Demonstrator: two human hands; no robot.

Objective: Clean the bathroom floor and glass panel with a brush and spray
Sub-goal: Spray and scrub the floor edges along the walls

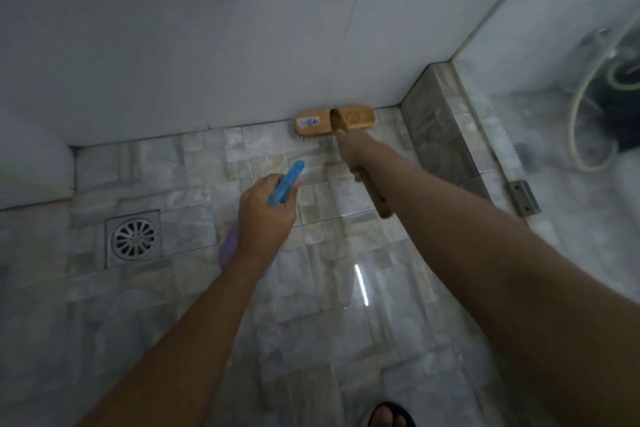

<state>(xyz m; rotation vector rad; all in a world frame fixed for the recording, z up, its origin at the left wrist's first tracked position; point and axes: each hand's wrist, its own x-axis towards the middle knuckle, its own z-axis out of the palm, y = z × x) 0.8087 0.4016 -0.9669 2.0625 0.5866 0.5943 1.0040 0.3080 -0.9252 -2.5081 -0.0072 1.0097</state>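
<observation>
Low over the floor, both hands are seen closed round tools. The right hand is wrapped round the wooden handle of the brush, fingers curled tight. The brush head is set bristles-down on the floor, with its far edge against the wall. The left hand is clasped round the neck of the spray. Its blue nozzle is pointed forward toward the brush, and its purple body is mostly hidden beneath the wrist. The spray is held above the floor, just left of the brush handle and apart from it. Pale, glossy stone-patterned tiles are laid across the floor, and a streak of light is reflected near the right forearm. A square metal drain is set into the tiles left of the left hand. At the right a raised tiled curb is met, and the glass panel is stood upon it, with a metal bracket at its base. A hose is seen blurred behind the glass. A foot in a dark sandal is cut off by the lower edge.
</observation>
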